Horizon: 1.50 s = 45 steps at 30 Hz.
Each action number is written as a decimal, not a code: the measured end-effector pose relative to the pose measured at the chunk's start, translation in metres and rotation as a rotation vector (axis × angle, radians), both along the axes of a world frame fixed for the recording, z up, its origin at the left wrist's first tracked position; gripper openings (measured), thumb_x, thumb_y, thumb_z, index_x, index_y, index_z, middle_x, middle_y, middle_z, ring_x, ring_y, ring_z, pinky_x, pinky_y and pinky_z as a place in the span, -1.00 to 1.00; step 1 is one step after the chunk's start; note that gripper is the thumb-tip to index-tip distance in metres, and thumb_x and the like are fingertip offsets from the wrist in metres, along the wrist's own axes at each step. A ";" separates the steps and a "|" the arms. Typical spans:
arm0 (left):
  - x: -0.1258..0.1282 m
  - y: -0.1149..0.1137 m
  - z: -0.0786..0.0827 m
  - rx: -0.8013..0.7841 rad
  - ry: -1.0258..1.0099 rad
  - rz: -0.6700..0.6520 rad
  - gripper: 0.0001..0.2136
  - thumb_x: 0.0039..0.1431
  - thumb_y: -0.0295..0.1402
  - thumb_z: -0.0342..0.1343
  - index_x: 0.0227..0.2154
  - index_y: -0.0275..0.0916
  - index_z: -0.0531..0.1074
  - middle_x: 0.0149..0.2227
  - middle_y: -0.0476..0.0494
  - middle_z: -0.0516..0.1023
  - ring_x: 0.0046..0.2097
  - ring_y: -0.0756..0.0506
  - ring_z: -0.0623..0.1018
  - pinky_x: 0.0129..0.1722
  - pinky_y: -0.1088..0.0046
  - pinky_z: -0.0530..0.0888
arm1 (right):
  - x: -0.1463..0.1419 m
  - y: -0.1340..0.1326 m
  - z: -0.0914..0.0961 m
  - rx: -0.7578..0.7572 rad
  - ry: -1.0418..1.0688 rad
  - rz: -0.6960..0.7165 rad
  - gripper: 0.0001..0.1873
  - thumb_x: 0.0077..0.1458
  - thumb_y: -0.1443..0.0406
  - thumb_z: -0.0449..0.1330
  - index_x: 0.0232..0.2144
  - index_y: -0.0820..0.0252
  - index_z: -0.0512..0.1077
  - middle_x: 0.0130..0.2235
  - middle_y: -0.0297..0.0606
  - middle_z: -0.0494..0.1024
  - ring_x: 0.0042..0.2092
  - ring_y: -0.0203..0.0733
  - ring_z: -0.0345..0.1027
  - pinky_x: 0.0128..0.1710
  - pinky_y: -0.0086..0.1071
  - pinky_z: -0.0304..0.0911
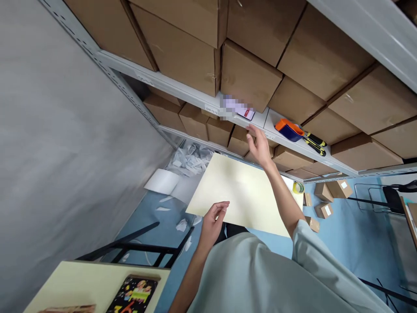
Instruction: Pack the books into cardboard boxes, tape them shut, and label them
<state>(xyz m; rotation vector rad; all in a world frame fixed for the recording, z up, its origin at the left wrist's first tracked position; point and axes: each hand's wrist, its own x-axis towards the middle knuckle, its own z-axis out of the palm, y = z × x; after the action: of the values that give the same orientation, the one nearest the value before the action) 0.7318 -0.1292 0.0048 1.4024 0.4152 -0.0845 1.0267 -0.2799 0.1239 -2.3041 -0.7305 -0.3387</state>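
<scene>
My right hand (260,148) reaches up to the front lip of the white shelf (192,93), fingers stretched out and holding nothing. Just beyond its fingertips a phone (246,114) lies on the shelf, its screen lit and partly blurred out. Over the near edge of the pale yellow tabletop (243,187) hovers my left hand (213,221), loosely curled with thumb and fingers a little apart; no object shows in it. Right of the phone sit an orange and dark blue tape dispenser (289,129) and a hand tool with yellow-black handles (314,142).
Cardboard boxes (250,74) fill the shelves above and below. A roll of tape (298,188) is at the table's right end. Crumpled white paper (192,160) lies at the left; small boxes (324,210) stand on the blue floor. Another table (97,278) holds a black patterned box (133,295).
</scene>
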 end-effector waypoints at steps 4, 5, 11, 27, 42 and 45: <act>-0.005 0.008 -0.005 0.036 0.009 0.033 -0.64 0.36 0.07 0.14 -0.16 -0.12 0.54 0.09 -0.28 0.72 0.23 -0.27 0.66 0.28 0.09 0.57 | 0.058 0.019 -0.008 -0.052 -0.063 -0.013 -0.37 0.61 -0.04 -0.21 0.45 0.13 0.23 0.34 0.07 0.52 0.41 0.11 0.32 0.46 0.17 0.17; -0.006 0.010 -0.006 0.052 0.015 0.046 -0.64 0.37 0.08 0.13 -0.15 -0.11 0.54 0.10 -0.28 0.72 0.22 -0.27 0.66 0.27 0.09 0.57 | 0.071 0.023 -0.012 -0.065 -0.064 -0.018 -0.37 0.61 -0.03 -0.23 0.45 0.15 0.22 0.34 0.08 0.52 0.41 0.11 0.32 0.45 0.18 0.16; -0.009 0.019 -0.006 0.121 0.068 0.099 -0.64 0.37 0.08 0.14 -0.12 -0.10 0.57 0.12 -0.28 0.71 0.21 -0.28 0.66 0.27 0.08 0.57 | 0.131 0.036 -0.039 -0.135 -0.043 -0.028 -0.38 0.61 0.04 -0.27 0.43 0.22 0.22 0.27 0.17 0.56 0.35 0.14 0.36 0.42 0.19 0.18; -0.005 0.000 0.007 0.217 0.156 0.270 -0.55 0.30 0.17 0.17 -0.12 -0.10 0.64 0.01 -0.25 0.75 0.12 -0.29 0.70 0.18 0.10 0.63 | 0.132 0.028 -0.044 -0.048 -0.026 0.058 -0.43 0.58 0.10 -0.16 0.38 0.25 0.33 0.28 0.22 0.52 0.37 0.22 0.33 0.40 0.29 0.20; -0.084 0.008 0.019 0.165 0.193 0.634 -0.55 0.20 0.21 0.24 -0.23 -0.10 0.61 -0.04 -0.23 0.76 0.06 -0.34 0.69 0.20 0.07 0.59 | -0.102 0.102 -0.052 0.094 0.149 0.505 -0.49 0.57 0.07 -0.02 0.42 0.03 0.33 0.23 0.03 0.62 0.32 0.13 0.48 0.38 0.18 0.33; -0.124 0.020 0.017 0.116 0.189 0.741 -0.58 0.24 0.16 0.23 -0.26 -0.12 0.54 0.05 -0.26 0.74 0.10 -0.30 0.68 0.23 0.08 0.56 | -0.169 0.133 -0.072 0.069 0.271 0.681 -0.49 0.56 0.08 0.01 0.41 0.05 0.34 0.22 0.02 0.63 0.32 0.13 0.48 0.37 0.19 0.34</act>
<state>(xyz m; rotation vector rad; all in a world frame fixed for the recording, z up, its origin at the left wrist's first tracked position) 0.6075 -0.1089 0.0214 1.2795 1.0852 0.4194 0.8582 -0.1470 0.0522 -1.8442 -1.2657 0.2514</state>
